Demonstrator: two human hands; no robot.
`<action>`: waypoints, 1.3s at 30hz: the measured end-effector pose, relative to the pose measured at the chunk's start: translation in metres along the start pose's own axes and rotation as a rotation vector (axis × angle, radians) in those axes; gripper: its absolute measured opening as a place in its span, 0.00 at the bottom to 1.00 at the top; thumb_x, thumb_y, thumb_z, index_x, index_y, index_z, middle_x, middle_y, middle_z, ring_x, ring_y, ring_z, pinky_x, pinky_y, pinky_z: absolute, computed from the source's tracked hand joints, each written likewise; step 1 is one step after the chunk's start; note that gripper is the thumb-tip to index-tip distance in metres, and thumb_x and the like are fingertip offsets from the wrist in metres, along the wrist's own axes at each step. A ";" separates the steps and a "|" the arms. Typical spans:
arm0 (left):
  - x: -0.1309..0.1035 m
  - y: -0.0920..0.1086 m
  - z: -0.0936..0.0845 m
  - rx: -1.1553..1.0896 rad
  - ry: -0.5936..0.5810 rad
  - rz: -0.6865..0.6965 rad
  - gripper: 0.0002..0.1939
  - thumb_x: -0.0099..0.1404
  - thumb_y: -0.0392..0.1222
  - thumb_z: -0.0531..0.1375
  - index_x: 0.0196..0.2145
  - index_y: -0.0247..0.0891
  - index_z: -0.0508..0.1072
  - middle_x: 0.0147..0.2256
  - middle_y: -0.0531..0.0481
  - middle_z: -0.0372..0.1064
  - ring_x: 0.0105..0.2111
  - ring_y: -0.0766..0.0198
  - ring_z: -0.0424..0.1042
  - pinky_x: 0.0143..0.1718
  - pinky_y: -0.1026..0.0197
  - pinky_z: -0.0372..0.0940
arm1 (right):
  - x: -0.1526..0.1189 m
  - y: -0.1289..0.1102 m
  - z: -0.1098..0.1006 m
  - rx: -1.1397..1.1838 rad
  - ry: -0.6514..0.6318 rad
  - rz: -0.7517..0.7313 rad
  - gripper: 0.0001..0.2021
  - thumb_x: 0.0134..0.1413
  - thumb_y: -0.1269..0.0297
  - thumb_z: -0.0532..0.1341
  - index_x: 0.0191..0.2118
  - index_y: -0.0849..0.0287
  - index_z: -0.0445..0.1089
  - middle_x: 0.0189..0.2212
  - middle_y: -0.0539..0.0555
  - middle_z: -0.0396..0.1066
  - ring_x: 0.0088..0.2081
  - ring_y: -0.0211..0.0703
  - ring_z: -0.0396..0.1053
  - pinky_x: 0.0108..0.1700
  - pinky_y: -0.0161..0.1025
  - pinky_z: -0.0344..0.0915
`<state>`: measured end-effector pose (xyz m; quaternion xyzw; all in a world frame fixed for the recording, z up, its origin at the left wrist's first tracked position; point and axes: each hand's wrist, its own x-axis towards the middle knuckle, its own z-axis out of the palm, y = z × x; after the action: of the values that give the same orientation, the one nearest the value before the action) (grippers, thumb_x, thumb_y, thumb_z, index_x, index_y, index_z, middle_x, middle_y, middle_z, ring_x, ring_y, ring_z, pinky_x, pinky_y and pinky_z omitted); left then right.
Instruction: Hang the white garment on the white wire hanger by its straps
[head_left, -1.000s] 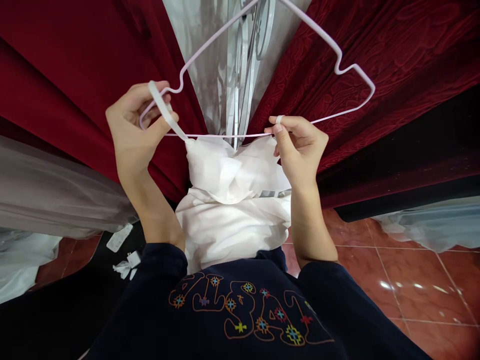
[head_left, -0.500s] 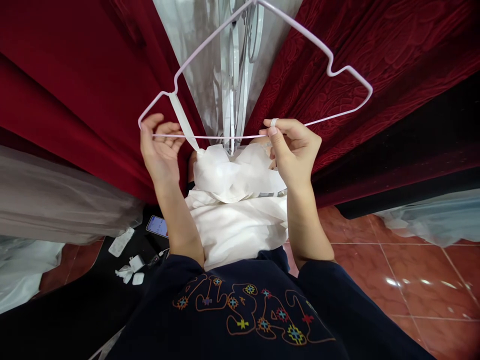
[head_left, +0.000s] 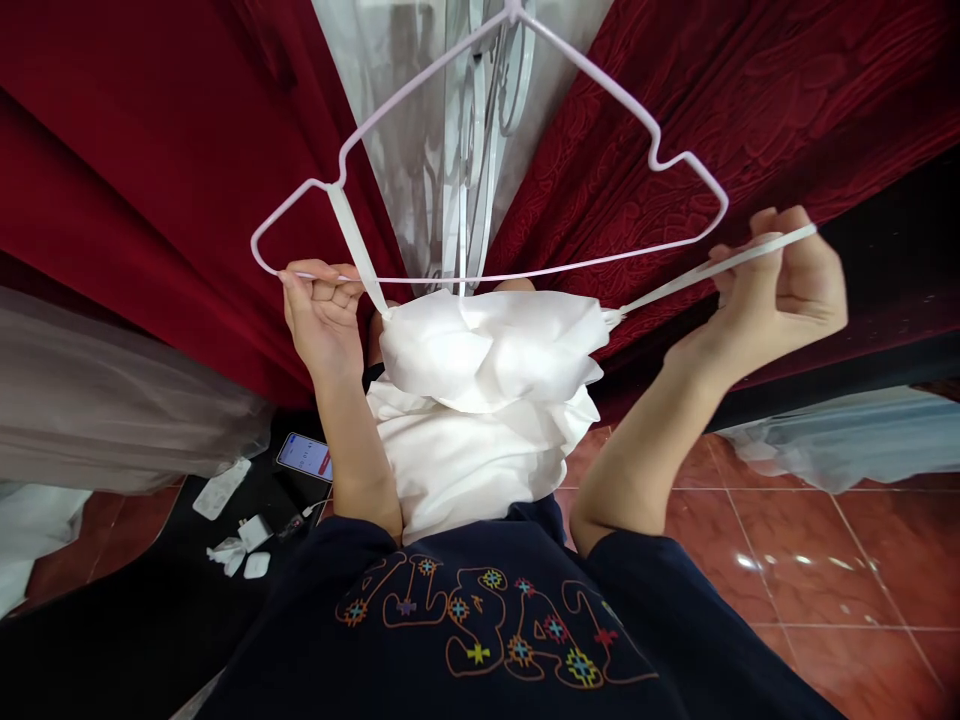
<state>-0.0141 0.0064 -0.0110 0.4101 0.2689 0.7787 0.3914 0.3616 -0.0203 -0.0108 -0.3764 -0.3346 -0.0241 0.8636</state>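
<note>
A pale pink clothes hanger [head_left: 600, 75] spans the upper middle of the view, its hook end cut off at the top. My left hand [head_left: 326, 310] pinches the hanger's lower left corner between thumb and fingers. A white strap [head_left: 352, 240] of a white satin garment [head_left: 487, 350] loops over the hanger's left notch. The garment lies gathered across my lap below the bottom bar. Out to the right, my right hand [head_left: 780, 290] is closed on the garment's other strap [head_left: 697, 280], pulled taut beyond the hanger's right end. The right notch carries no strap.
Red curtains [head_left: 150, 130] hang on both sides, with white metalwork [head_left: 476, 150] and sheer white cloth between them. On a black surface at left lie a phone [head_left: 305, 455], a white charger [head_left: 255, 532] and a small white case [head_left: 256, 566]. Red tiles [head_left: 810, 560] cover the floor at right.
My right hand has let go of the hanger's bottom bar and moved right, now stretching the second strap. My left hand has closed on the hanger's lower left corner. The garment's top is spread wider.
</note>
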 end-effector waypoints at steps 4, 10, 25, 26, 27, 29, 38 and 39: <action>-0.001 0.002 0.003 -0.006 -0.009 0.000 0.31 0.74 0.74 0.66 0.33 0.43 0.70 0.32 0.49 0.77 0.31 0.59 0.80 0.37 0.58 0.76 | 0.025 0.001 0.000 0.052 -0.233 0.099 0.04 0.59 0.66 0.75 0.40 0.53 0.89 0.40 0.52 0.87 0.34 0.38 0.85 0.35 0.32 0.80; 0.001 0.001 -0.003 0.034 -0.058 0.018 0.29 0.81 0.72 0.59 0.36 0.42 0.68 0.33 0.51 0.76 0.32 0.62 0.80 0.40 0.59 0.77 | 0.029 -0.025 0.042 -0.037 -0.526 0.003 0.12 0.53 0.55 0.81 0.39 0.56 0.87 0.35 0.57 0.85 0.34 0.42 0.82 0.39 0.42 0.79; -0.003 -0.001 0.002 0.048 -0.012 -0.017 0.33 0.79 0.76 0.57 0.36 0.42 0.70 0.32 0.49 0.76 0.35 0.60 0.81 0.41 0.58 0.79 | -0.046 -0.059 0.049 -0.013 -0.311 -0.265 0.13 0.65 0.48 0.71 0.42 0.51 0.84 0.39 0.51 0.75 0.41 0.39 0.74 0.43 0.43 0.70; -0.003 -0.001 0.002 0.036 -0.011 -0.020 0.32 0.79 0.76 0.58 0.36 0.42 0.70 0.33 0.49 0.76 0.35 0.60 0.81 0.41 0.59 0.80 | -0.057 -0.059 0.049 -0.041 -0.371 -0.224 0.13 0.64 0.47 0.71 0.43 0.51 0.83 0.40 0.52 0.75 0.39 0.39 0.73 0.40 0.42 0.70; -0.004 -0.001 0.002 0.023 -0.017 -0.021 0.32 0.79 0.74 0.59 0.36 0.41 0.71 0.33 0.49 0.76 0.35 0.60 0.81 0.41 0.59 0.80 | -0.066 -0.056 0.049 -0.079 -0.405 -0.191 0.15 0.64 0.46 0.71 0.45 0.51 0.81 0.43 0.54 0.75 0.37 0.39 0.73 0.38 0.42 0.72; -0.004 0.000 0.002 -0.001 -0.036 -0.019 0.29 0.78 0.71 0.62 0.36 0.41 0.72 0.33 0.49 0.77 0.34 0.60 0.81 0.41 0.59 0.80 | -0.075 -0.047 0.048 -0.185 -0.390 -0.164 0.18 0.65 0.43 0.69 0.51 0.49 0.77 0.46 0.55 0.74 0.37 0.41 0.73 0.37 0.44 0.76; -0.004 -0.001 0.000 0.082 -0.012 -0.044 0.35 0.76 0.79 0.57 0.37 0.42 0.70 0.35 0.48 0.76 0.35 0.60 0.80 0.41 0.60 0.78 | -0.068 -0.033 0.039 -0.192 -0.489 0.031 0.21 0.68 0.43 0.67 0.59 0.44 0.67 0.47 0.55 0.77 0.46 0.51 0.82 0.37 0.47 0.82; -0.004 -0.001 0.000 0.073 -0.014 -0.048 0.34 0.75 0.79 0.58 0.36 0.42 0.70 0.35 0.48 0.77 0.34 0.60 0.80 0.41 0.60 0.78 | -0.069 -0.035 0.038 -0.163 -0.494 0.061 0.21 0.68 0.44 0.67 0.60 0.43 0.66 0.47 0.55 0.78 0.43 0.49 0.82 0.35 0.46 0.81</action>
<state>-0.0123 0.0037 -0.0128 0.4230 0.3042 0.7558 0.3966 0.2768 -0.0341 -0.0111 -0.4492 -0.5207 0.0676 0.7229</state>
